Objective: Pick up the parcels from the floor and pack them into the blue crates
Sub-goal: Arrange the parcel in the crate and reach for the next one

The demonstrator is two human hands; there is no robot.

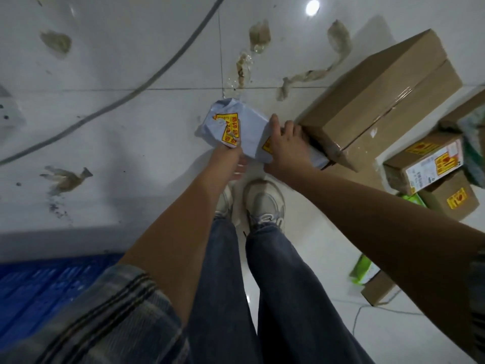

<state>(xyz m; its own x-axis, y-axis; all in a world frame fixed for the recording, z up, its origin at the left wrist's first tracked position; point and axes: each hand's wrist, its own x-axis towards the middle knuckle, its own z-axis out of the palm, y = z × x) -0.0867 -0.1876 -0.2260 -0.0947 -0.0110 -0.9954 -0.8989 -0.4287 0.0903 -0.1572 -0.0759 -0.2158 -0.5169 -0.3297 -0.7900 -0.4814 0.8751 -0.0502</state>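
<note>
Holding a white parcel (pixel 244 132) above the floor (pixel 131 114), left hand (pixel 231 151) grips its near-left corner; right hand (pixel 286 143) clasps its right end, beside a large cardboard box (pixel 380 93). Blue crate (pixel 39 285) near left.

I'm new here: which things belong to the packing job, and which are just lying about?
Job:
- white parcel, held by left hand and right hand
- big carton
- stickered boxes
- blue crate

Lying about:
- grey cable
- tape scraps
</note>
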